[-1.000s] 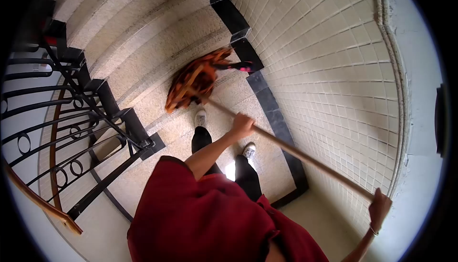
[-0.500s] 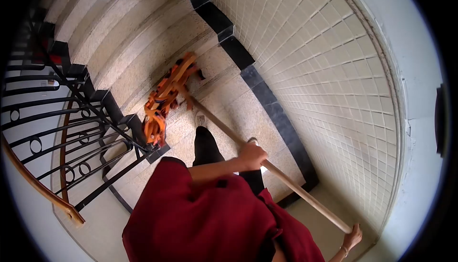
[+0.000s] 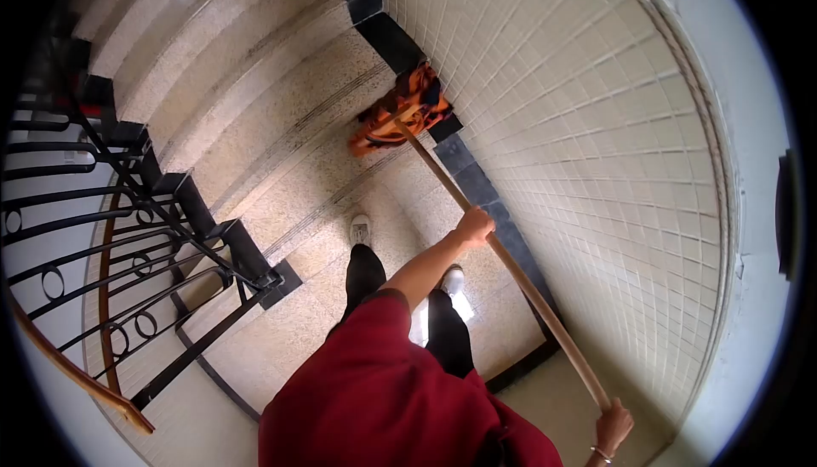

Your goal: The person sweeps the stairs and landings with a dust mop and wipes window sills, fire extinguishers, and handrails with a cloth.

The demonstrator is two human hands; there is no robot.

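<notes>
A mop with a long wooden handle (image 3: 549,314) runs diagonally across the view. Its orange and dark strip head (image 3: 400,122) lies on a stair tread at the right end, against the black skirting by the tiled wall. Midway along the handle, my left hand (image 3: 475,226) is wrapped round the wood. My right hand (image 3: 614,427), with a bracelet at the wrist, closes on the handle's upper end at lower right. Both my feet, in light shoes (image 3: 360,230), stand on the speckled floor below the mop head.
Speckled stone steps (image 3: 247,67) rise toward the upper left. A black metal railing (image 3: 111,237) with a wooden handrail (image 3: 85,386) borders the left side. Along the right stands a wall of pale tiles (image 3: 587,152) with dark skirting (image 3: 485,186) at its foot.
The mop head has swept from the railing side across the step to the tiled wall. My left hand has moved forward and right with the handle; my right hand has shifted slightly left.
</notes>
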